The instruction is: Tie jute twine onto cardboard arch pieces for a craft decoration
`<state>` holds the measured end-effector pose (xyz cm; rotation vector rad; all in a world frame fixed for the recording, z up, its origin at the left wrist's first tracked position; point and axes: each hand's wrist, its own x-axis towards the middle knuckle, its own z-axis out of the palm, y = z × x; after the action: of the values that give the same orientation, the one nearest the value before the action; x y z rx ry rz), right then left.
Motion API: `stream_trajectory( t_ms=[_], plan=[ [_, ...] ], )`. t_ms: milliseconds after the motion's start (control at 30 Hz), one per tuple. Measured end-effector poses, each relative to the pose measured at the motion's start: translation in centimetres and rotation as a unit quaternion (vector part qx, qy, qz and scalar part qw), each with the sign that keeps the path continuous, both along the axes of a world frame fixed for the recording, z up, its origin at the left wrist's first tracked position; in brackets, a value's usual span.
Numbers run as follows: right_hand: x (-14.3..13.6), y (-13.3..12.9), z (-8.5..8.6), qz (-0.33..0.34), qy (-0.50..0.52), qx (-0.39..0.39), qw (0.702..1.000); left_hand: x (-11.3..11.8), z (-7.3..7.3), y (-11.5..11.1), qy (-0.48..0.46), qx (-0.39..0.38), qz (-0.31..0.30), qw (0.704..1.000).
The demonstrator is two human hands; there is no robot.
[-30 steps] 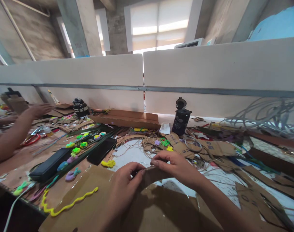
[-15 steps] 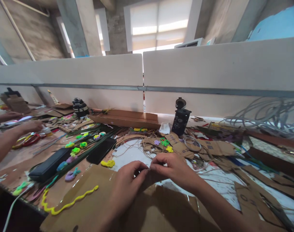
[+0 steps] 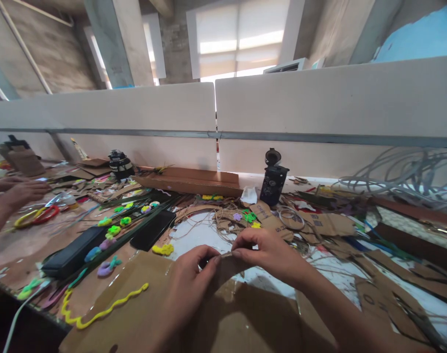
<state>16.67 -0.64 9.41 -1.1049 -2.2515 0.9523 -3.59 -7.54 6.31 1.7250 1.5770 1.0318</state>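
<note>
Both hands meet at the middle front, over a large brown cardboard sheet (image 3: 253, 314). Between my left hand (image 3: 194, 274) and my right hand (image 3: 269, 255) is a small piece of brown cardboard (image 3: 228, 267), its upper edge pinched by the thumbs and fingers of both. The fingers partly hide this piece, and its lower end blends with the sheet below. A wavy yellow pipe cleaner (image 3: 106, 312) lies on the sheet left of my left hand. Just beyond that hand is a yellow fuzzy twisted shape (image 3: 162, 249).
A black phone (image 3: 152, 230), a dark case (image 3: 74, 251) and several colourful pipe-cleaner flowers (image 3: 113, 230) lie to the left. Another person's hand (image 3: 23, 193) is near red-handled scissors (image 3: 47, 214). A dark bottle with raised lid (image 3: 274, 184) stands behind, with cardboard scraps (image 3: 332, 224) to the right.
My fingertips have drawn slightly apart, so the cardboard edge between them now shows. The other person's hand at the left has pulled back leftward. The view has shifted a little.
</note>
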Motion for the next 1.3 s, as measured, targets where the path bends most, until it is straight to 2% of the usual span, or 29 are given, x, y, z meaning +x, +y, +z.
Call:
stream_trajectory(
  t_ms=[233, 533, 800, 1000, 1300],
  plan=[
    [-0.3, -0.3, 0.0, -0.002, -0.021, 0.036, 0.999, 0.5, 0.3, 0.1, -0.002, 0.012, -0.040, 0.999],
    [-0.2, -0.2, -0.2, 0.007, -0.003, 0.005, 1.000, 0.4, 0.2, 0.1, 0.003, 0.009, -0.012, 1.000],
    [-0.6, -0.5, -0.3, -0.002, -0.024, 0.031, 0.999, 0.6, 0.2, 0.4, 0.005, -0.003, -0.043, 0.999],
    [0.3, 0.3, -0.1, -0.004, -0.014, 0.031, 0.999, 0.3, 0.0, 0.5, -0.005, -0.007, -0.018, 1.000],
    [-0.1, 0.0, -0.3, -0.004, -0.002, -0.003, 1.000, 0.7, 0.7, 0.3, -0.024, -0.018, -0.021, 0.999]
  ],
)
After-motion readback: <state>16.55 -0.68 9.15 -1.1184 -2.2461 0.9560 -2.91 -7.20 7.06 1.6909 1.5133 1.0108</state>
